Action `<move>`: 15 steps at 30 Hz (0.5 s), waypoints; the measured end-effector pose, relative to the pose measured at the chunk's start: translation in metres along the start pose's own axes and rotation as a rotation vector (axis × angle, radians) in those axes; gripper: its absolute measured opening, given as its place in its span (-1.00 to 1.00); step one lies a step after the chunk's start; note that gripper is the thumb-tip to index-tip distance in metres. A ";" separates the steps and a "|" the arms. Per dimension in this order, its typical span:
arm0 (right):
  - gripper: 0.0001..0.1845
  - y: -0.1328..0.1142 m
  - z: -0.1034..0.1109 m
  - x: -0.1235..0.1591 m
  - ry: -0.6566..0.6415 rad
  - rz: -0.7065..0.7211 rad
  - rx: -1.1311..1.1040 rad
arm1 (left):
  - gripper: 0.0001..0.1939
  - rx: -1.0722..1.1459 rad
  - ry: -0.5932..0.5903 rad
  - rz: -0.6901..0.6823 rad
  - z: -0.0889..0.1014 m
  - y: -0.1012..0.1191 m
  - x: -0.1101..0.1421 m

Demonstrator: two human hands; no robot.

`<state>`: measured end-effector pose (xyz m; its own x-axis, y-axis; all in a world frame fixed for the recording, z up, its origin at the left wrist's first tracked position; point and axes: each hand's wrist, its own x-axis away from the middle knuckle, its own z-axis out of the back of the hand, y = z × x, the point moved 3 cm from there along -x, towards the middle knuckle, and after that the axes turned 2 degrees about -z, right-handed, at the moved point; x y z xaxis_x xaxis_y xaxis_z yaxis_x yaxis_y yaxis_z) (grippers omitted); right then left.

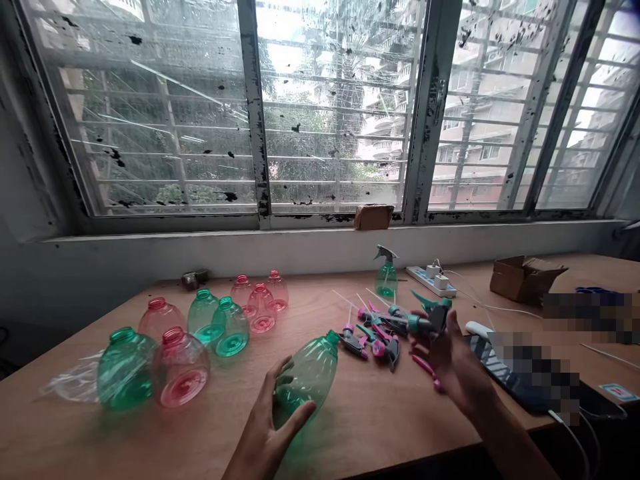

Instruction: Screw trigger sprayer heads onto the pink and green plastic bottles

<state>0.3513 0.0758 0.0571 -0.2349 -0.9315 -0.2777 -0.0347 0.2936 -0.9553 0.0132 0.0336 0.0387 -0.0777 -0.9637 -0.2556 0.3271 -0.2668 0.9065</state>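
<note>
My left hand (273, 417) is wrapped round a green see-through bottle (313, 370), tilted with its open neck up and to the right. In my right hand (453, 360) is a spray trigger head (430, 320), dark grey with a green collar and green lever, its collar end pointing left toward the bottle. The two are apart. Between and behind my hands lies a pile of loose spray heads (375, 337), pink, green and grey, with thin white tubes. A fully assembled green spray bottle (387, 277) stands upright behind the pile.
Several capless bottles stand at left, among them a green one (125, 373) and a pink one (181, 370), beside a clear plastic bag (75, 380). At right are a power strip (431, 280), a cardboard box (523, 280), a dark phone-like device (505, 370) and cables. Windows rise behind the table (225, 427).
</note>
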 end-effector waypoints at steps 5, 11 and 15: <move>-0.53 0.016 -0.046 0.046 -0.126 -0.246 -0.658 | -0.35 0.003 0.041 -0.040 0.001 -0.006 0.001; -0.63 0.036 -0.041 0.060 0.057 -0.082 -0.580 | -0.38 -0.028 0.006 -0.130 -0.004 -0.008 0.004; -0.72 0.038 -0.035 0.060 0.102 -0.122 -0.613 | -0.37 -0.047 0.017 -0.127 -0.003 -0.005 0.004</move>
<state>0.3020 0.0391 0.0075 -0.2843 -0.9497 -0.1312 -0.6098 0.2847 -0.7397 0.0136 0.0308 0.0319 -0.1055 -0.9218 -0.3731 0.3597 -0.3852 0.8498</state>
